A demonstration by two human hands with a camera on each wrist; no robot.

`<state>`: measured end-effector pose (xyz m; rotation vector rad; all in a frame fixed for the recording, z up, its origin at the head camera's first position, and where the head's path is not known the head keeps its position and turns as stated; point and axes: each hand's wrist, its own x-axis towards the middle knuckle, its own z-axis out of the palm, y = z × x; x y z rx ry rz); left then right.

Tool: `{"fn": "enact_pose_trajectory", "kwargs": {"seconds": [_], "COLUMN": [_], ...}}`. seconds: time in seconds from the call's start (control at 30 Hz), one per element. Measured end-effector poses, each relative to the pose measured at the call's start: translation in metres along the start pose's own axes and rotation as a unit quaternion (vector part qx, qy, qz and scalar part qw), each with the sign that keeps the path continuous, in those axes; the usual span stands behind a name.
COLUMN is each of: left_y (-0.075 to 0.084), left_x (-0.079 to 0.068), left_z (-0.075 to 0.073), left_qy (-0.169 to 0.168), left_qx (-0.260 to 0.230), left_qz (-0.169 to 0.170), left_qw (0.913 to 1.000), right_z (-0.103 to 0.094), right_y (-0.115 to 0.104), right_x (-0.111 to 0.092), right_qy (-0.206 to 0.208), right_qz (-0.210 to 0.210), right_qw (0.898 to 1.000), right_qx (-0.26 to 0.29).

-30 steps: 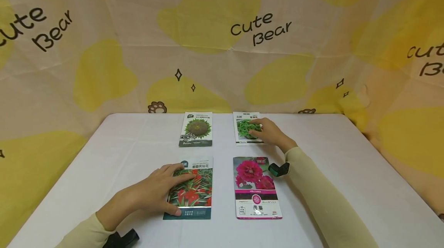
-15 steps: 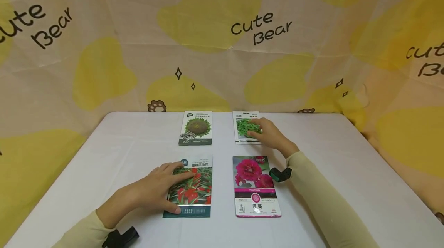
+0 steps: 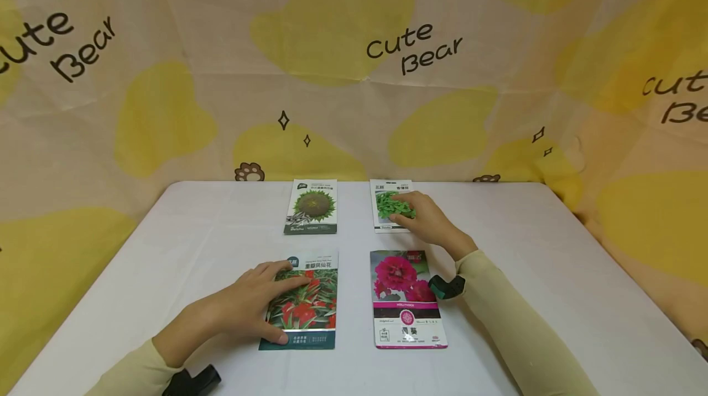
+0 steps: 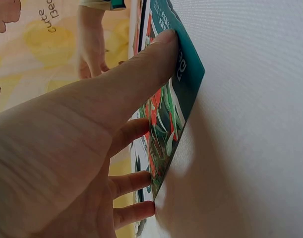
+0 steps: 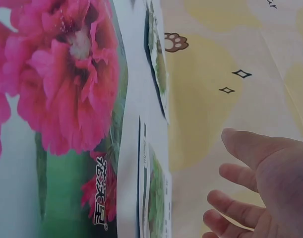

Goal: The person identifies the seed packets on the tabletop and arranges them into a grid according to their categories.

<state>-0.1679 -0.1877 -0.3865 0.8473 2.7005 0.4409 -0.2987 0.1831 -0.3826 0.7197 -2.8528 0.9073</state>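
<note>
My left hand (image 3: 243, 300) rests spread on the left side of a seed packet with red flowers and a teal bottom band (image 3: 318, 313). In the left wrist view its thumb (image 4: 156, 52) lies on that band and the other fingertips touch the packet's edge. My right hand (image 3: 434, 221) is over the right part of a smaller white seed packet with green leaves (image 3: 385, 204). The right wrist view shows this hand's fingers (image 5: 240, 144) slightly bent, apart from the packet and holding nothing.
A sunflower seed packet (image 3: 314, 205) lies at the back left. Below my right forearm's wrist camera (image 3: 447, 287) is a pink hollyhock packet (image 3: 406, 307). All lie on a white-covered table (image 3: 354, 377), with a yellow patterned cloth (image 3: 332, 27) hanging behind.
My right hand has shifted slightly left and toward me over the green-leaf packet. The left hand stays on the red-flower packet, and the packets lie as before.
</note>
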Motion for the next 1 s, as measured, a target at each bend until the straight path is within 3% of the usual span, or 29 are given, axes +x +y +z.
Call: {"fn": "enact_pose_trajectory", "kwargs": {"seconds": [0.4,1.0], "left_y": [-0.001,0.000], "left_x": [0.000,-0.001], "left_z": [-0.001,-0.005], "left_qy": [0.000,0.005], "left_qx": [0.004,-0.003], "left_qz": [0.008,0.002], "left_qw": [1.0000,1.0000], "right_z": [0.004,-0.002], "right_y": [-0.013,-0.011], "right_x": [-0.003,-0.004], "right_qy": [-0.012,0.004], "right_qz": [0.006,-0.007], "right_qw": [1.000,1.000], "right_qx": [-0.005,-0.026]}}
